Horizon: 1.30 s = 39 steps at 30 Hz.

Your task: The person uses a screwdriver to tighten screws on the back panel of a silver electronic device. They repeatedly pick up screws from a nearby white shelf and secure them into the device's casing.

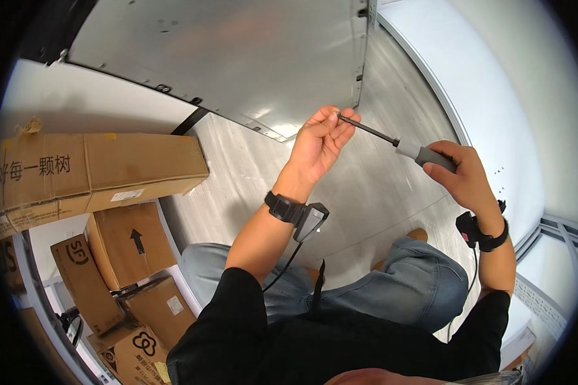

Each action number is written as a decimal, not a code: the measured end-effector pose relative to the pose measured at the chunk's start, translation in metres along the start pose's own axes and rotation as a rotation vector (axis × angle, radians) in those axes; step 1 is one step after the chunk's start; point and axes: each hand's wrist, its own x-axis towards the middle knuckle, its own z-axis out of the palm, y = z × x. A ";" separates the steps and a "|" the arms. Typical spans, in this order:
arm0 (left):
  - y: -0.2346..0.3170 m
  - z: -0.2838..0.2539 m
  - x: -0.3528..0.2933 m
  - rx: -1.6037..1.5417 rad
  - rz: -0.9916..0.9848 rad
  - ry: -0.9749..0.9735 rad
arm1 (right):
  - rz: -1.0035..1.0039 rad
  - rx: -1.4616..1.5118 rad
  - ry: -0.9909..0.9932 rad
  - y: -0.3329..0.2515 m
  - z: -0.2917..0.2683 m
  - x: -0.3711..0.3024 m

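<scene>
A screwdriver (410,147) with a grey handle and a long dark shaft slants across the middle of the view. Its handle is wrapped in the fingers of my right hand (465,176). At the shaft's far end, the thumb and fingers of my left hand (320,146) are pinched together around the tip. Whatever small piece may be between them there is too small to make out. Just beyond my left hand, apart from it, is the lower corner of a large grey metal panel (237,64) with holes and small fittings along its edges.
Cardboard boxes stand at the left: a long one (135,167) above, several smaller ones (135,244) below on a white shelf. Light wood-look floor (359,212) lies under my hands, my bent knees (424,282) close by. A white ledge (443,58) curves along the right wall.
</scene>
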 end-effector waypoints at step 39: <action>0.109 -0.094 -0.118 -0.039 0.112 0.151 | 0.246 0.045 0.095 -0.139 0.188 -0.015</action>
